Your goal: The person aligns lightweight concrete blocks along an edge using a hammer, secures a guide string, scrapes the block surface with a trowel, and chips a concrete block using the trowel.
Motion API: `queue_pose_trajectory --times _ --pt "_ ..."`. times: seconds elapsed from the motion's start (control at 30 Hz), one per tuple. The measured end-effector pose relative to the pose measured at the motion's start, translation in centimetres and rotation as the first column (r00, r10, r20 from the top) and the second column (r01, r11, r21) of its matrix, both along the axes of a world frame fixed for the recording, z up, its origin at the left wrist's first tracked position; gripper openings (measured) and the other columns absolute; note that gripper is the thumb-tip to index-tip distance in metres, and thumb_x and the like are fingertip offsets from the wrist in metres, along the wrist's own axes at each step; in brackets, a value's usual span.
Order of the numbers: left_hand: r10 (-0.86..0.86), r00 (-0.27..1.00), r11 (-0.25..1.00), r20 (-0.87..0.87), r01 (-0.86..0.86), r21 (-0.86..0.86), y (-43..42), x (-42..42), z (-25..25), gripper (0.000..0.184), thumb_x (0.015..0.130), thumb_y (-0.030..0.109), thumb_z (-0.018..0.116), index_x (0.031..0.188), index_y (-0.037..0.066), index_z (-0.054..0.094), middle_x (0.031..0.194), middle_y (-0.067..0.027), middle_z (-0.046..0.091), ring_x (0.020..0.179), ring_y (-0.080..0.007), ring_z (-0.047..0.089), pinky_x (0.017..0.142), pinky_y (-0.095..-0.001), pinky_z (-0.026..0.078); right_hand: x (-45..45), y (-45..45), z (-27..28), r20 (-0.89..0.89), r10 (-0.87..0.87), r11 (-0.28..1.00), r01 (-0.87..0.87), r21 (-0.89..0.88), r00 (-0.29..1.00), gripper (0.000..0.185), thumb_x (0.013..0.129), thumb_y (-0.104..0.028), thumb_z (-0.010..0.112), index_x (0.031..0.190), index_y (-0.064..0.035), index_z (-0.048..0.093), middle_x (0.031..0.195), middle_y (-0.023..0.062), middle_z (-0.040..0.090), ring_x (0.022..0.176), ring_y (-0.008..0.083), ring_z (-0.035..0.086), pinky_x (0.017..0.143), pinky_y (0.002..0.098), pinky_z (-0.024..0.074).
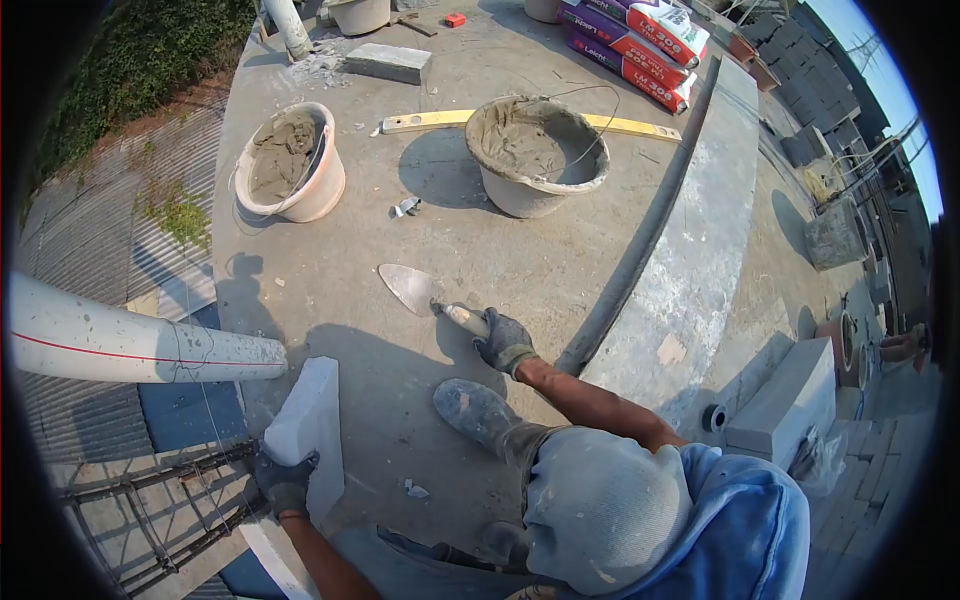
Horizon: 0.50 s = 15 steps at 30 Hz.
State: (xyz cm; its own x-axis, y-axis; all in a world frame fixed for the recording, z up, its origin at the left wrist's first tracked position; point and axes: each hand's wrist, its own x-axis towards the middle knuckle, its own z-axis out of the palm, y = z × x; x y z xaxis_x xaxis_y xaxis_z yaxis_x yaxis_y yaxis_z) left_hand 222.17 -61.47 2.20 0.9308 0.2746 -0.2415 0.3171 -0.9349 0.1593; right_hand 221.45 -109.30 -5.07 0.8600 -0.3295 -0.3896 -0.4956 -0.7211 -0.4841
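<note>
My right hand (503, 342), in a dark glove, is closed around the handle of a pointed trowel (408, 288). The trowel's pale blade lies low over the concrete floor, pointing up and left. At lower left my left hand (284, 482), gloved too, grips the edge of a white building block (305, 405) with an uneven, notched outline. My dusty boot (472, 410) stands between the two hands. Ahead of them are a bucket of grey mortar (285, 160) and a wider mortar-smeared bucket (535, 145).
A yellow spirit level (425, 121) lies behind the wider bucket. Bags (640, 50) are stacked at the back. A white pipe (150, 340) and steel rebar (140, 510) stand at left, beside the floor's edge. A raised ledge (690, 240) and a long block (785, 400) are at right.
</note>
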Motion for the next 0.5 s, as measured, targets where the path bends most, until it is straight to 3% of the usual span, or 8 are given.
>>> queue_pose_trajectory --times 0.1,0.17,0.23,0.27,0.3,0.33,0.37,0.5 --pt "-0.106 0.991 0.987 0.082 0.115 -0.115 0.4 -0.3 1.4 0.108 0.053 0.049 0.092 0.138 0.000 0.047 0.135 -0.0181 0.056 0.125 -0.0322 0.054 0.108 -0.0392 0.044 -2.4 -1.9 -2.8 0.088 0.006 1.000 -0.007 0.004 0.996 0.048 0.077 -0.029 0.078 0.114 -0.0059 0.060 0.096 0.0201 0.070 0.092 0.0407 0.068 0.083 0.0471 0.0525" --pt "-0.145 0.989 0.949 0.001 0.139 -0.281 -1.3 0.7 6.1 0.104 0.052 0.048 0.092 0.136 0.002 0.049 0.129 -0.0195 0.059 0.119 -0.0341 0.058 0.102 -0.0421 0.048 -2.9 -3.7 -3.3 0.011 0.155 0.986 -0.156 0.066 0.988 0.046 0.077 -0.030 0.080 0.110 -0.0035 0.064 0.092 0.0156 0.070 0.085 0.0307 0.070 0.078 0.0407 0.0552" --pt "-0.317 0.944 0.911 0.090 0.330 -0.246 -1.9 1.4 7.0 0.098 0.055 0.048 0.092 0.132 0.002 0.052 0.120 -0.0201 0.064 0.110 -0.0348 0.064 0.094 -0.0426 0.052 -3.2 -4.9 -2.9 -0.227 -0.029 0.629 0.195 0.753 0.973 0.043 0.082 -0.031 0.079 0.108 -0.0001 0.066 0.089 0.0103 0.068 0.078 0.0201 0.068 0.072 0.0350 0.0571" --pt "-0.338 0.938 0.839 -0.078 0.263 -0.475 -2.8 2.8 7.7 0.102 0.057 0.048 0.092 0.137 0.004 0.047 0.130 -0.0192 0.059 0.117 -0.0330 0.060 0.098 -0.0429 0.050 -3.1 -4.9 -2.1 -0.049 0.057 0.601 0.005 0.799 0.997 0.041 0.090 -0.035 0.071 0.109 0.0009 0.065 0.086 0.0079 0.066 0.078 0.0174 0.066 0.069 0.0347 0.0583" --pt "-0.345 0.936 0.882 -0.074 0.297 -0.366 -3.0 2.9 6.1 0.102 0.057 0.056 0.089 0.135 0.003 0.050 0.133 -0.0198 0.057 0.121 -0.0339 0.058 0.102 -0.0429 0.047 -3.3 -4.6 -1.0 0.130 0.134 0.542 -0.183 0.821 0.982 0.042 0.097 -0.038 0.063 0.111 0.0018 0.064 0.084 0.0055 0.064 0.078 0.0147 0.065 0.067 0.0344 0.0595" --pt "-0.307 0.931 0.851 -0.195 0.178 -0.493 -3.3 3.4 5.2 0.112 0.054 0.062 0.087 0.141 0.003 0.047 0.138 -0.0204 0.054 0.126 -0.0342 0.054 0.106 -0.0421 0.044 -2.8 -3.8 -0.3 0.008 0.072 0.467 -0.041 0.883 0.997 0.042 0.097 -0.038 0.063 0.112 0.0017 0.064 0.083 0.0063 0.064 0.076 0.0150 0.065 0.067 0.0338 0.0594" --pt "-0.249 0.929 0.913 -0.274 0.130 -0.387 -3.8 3.1 4.0 0.122 0.051 0.066 0.087 0.145 0.002 0.043 0.141 -0.0209 0.052 0.131 -0.0343 0.051 0.109 -0.0410 0.042 -2.5 -3.0 0.2 -0.128 0.017 0.392 0.111 0.913 0.992 0.043 0.097 -0.038 0.062 0.113 0.0016 0.063 0.082 0.0071 0.064 0.074 0.0152 0.065 0.067 0.0331 0.0593" --pt "-0.179 0.940 0.915 -0.290 0.051 -0.399 -4.4 3.7 2.0 0.125 0.049 0.067 0.088 0.146 0.002 0.043 0.143 -0.0222 0.051 0.132 -0.0347 0.050 0.110 -0.0383 0.041 -2.1 -1.8 -2.0 -0.121 0.050 0.438 0.087 0.895 0.991 0.039 0.098 -0.036 0.061 0.111 0.0004 0.064 0.087 0.0094 0.068 0.073 0.0183 0.067 0.065 0.0349 0.0585"
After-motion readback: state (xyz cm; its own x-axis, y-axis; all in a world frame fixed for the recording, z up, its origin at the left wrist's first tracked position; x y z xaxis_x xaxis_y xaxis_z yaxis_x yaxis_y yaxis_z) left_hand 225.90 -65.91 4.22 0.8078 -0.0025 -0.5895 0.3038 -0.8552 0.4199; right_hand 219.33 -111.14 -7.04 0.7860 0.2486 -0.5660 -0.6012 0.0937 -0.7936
